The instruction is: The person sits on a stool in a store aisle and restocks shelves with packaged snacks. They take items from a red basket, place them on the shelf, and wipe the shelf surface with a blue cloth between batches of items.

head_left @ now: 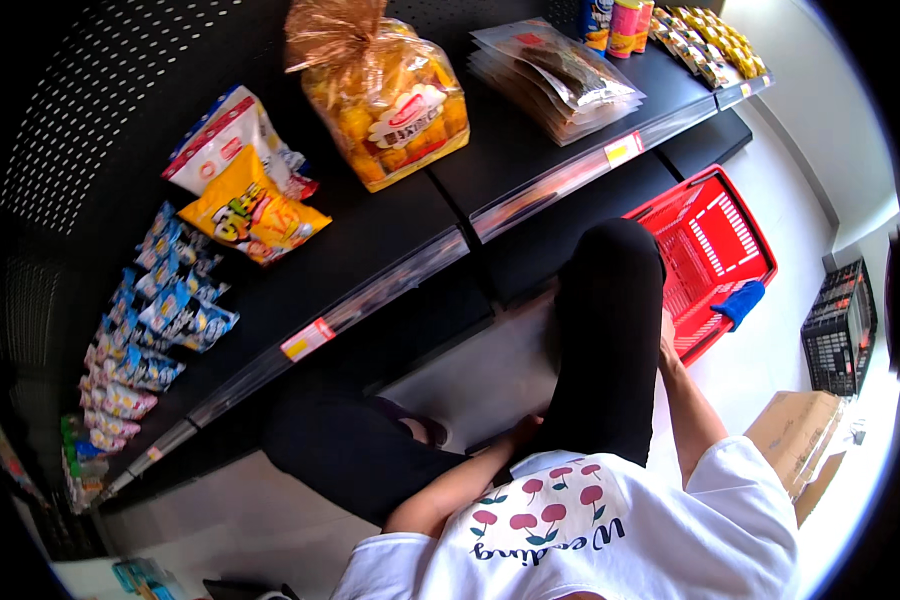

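Note:
My left hand rests low against my inner thigh, its fingers mostly hidden by the black trouser leg. On the other side of my raised knee, my right hand is at the near side of a red plastic shopping basket. The knee covers those fingers, so whether they grip the basket cannot be made out. A blue cloth hangs over the basket's right rim. In front of me runs a black shelf bearing snack packs, with an orange snack bag leaning on a white and red bag.
A large clear bag of yellow baked snacks, flat plastic packets and canisters stand along the shelf. Small blue bags line its left end. A black crate and a cardboard box sit on the floor at right.

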A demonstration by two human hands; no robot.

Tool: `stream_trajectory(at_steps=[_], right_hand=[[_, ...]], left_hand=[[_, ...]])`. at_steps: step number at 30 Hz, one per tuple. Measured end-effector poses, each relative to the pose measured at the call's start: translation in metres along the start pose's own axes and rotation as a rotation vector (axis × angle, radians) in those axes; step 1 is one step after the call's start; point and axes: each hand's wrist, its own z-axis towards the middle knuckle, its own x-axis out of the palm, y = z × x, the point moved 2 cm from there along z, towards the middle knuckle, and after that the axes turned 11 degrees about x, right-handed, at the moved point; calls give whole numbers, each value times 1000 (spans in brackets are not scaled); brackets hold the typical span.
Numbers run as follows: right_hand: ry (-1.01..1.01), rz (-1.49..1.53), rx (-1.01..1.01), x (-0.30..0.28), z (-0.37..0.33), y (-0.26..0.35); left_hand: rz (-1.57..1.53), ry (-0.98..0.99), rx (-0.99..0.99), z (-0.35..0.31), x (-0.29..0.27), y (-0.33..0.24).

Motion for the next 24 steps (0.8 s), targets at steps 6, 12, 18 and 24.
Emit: stream_trajectory(at_steps=[6,12,18,24], right_hand=[[-65,-151,42,-19,9,16],[-61,-209,78,-13,7,12],[-36,-327,40,-5,17,-6],[34,-194,83,-16,14,6]], left_hand=[[457,10,99,-19,7,-14],[738,272,-260,-17,16,-37],[452,186,-269,33,43,-23],[387,51,-268,59,39,14]])
